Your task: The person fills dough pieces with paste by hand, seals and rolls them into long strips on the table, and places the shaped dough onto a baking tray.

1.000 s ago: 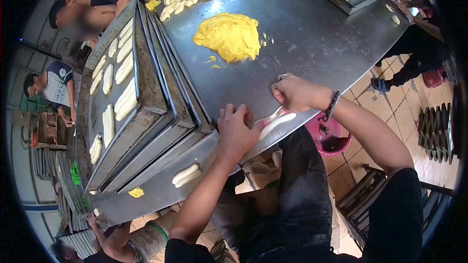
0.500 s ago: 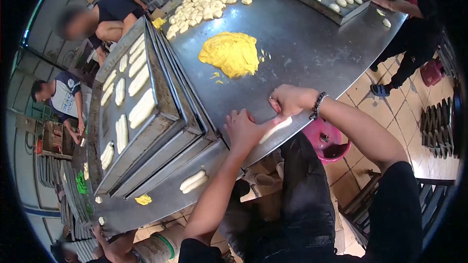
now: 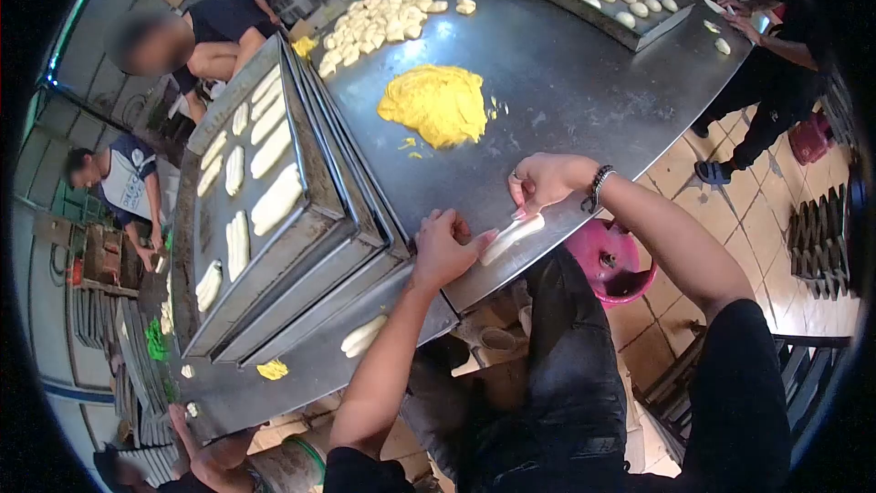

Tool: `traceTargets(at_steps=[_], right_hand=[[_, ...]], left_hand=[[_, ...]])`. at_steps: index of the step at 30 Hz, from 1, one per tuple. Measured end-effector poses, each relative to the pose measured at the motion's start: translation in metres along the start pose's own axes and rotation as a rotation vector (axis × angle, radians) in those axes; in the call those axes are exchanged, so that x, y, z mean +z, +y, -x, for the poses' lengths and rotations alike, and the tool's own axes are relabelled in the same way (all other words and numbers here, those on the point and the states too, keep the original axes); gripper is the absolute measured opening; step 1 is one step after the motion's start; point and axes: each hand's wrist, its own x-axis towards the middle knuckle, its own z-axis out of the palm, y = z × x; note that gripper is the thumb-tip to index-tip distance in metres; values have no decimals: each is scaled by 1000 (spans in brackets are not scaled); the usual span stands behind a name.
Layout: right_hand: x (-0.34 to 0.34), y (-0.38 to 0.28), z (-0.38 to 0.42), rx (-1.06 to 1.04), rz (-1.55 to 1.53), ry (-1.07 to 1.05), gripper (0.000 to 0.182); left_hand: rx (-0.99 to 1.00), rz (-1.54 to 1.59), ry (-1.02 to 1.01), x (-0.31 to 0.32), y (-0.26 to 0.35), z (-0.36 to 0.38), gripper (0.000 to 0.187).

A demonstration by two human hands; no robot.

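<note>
A pale strip of dough (image 3: pixel 513 239) lies on the metal table near its front edge, between my hands. My right hand (image 3: pixel 554 183) is over its far end, thumb and fingertips pinched together at the dough. My left hand (image 3: pixel 447 251) is at the other end, its fingers bent and its thumb stretched out to touch the strip. Farther in on the table sits a large mound of yellow filling or dough (image 3: pixel 433 105). Left of my left forearm lies a pair of shaped dough pieces (image 3: pixel 364 336).
Stacked metal trays (image 3: pixel 315 224) stand close on the left, the top one carrying dough rolls. Dough chunks (image 3: pixel 379 26) are heaped at the back. A tray of dough balls (image 3: pixel 639 39) is at the far right, near a co-worker's hands (image 3: pixel 741 18). A pink tub (image 3: pixel 630 278) stands below the edge.
My hands have moved slightly apart, uncovering more of the dough strip. My left thumb has drawn back from the right hand. The co-worker at right has brought their hands together around a pale object.
</note>
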Motion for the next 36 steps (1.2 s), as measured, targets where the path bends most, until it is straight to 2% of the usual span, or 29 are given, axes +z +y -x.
traceTargets(at_steps=[3, 7, 9, 11, 12, 13, 17, 19, 21, 24, 25, 27, 29, 30, 32, 33, 35, 36], right_hand=[[-3, -3, 0, 15, -43, -75, 38], [0, -7, 0, 48, -1, -86, 36], [8, -1, -1, -39, 97, 46, 33], [25, 7, 2, -102, 76, 50, 32], [22, 7, 1, -105, 79, 101, 32], [14, 5, 0, -115, 90, 171, 32], [-2, 1, 1, -3, -7, -38, 35], [-6, -2, 5, -12, 3, -24, 36], [-6, -1, 3, -16, -6, -35, 38], [0, 6, -2, -37, 14, -20, 37], [4, 6, -1, -33, 5, -34, 37], [12, 5, -1, 0, 116, 103, 35], [15, 3, 3, -18, 58, 93, 33], [11, 6, 3, -42, 29, 106, 33], [7, 9, 3, -101, -22, 118, 30], [3, 13, 1, -113, -5, 130, 30], [-4, 18, -2, -25, -116, -38, 30], [-6, 14, 0, -12, -91, -64, 30]], left_hand=[[42, -21, 27, -1, -3, -5, 48], [-40, 65, -77, -6, 0, -8, 45], [-99, 87, -162, -2, 3, -10, 46], [86, -50, 131, 7, 2, 2, 43], [245, -100, 275, 9, -2, 2, 40], [248, -102, 298, 9, -4, 2, 40], [303, 49, 205, 4, -14, -5, 40], [47, 186, 15, 0, -11, -8, 38], [89, 168, 10, -6, -6, -9, 37], [-31, 224, -66, -8, 3, -4, 40], [21, 146, -23, -5, 3, -5, 38], [50, 69, 9, 2, -2, -7, 37], [210, -26, 195, 8, -2, -1, 32], [205, -21, 219, 9, -2, -1, 32], [388, -47, 330, 11, -9, 1, 27], [399, -54, 351, 12, -14, -1, 27], [176, 124, 175, 13, -22, -6, 27], [191, 117, 182, 9, -19, -6, 27]])
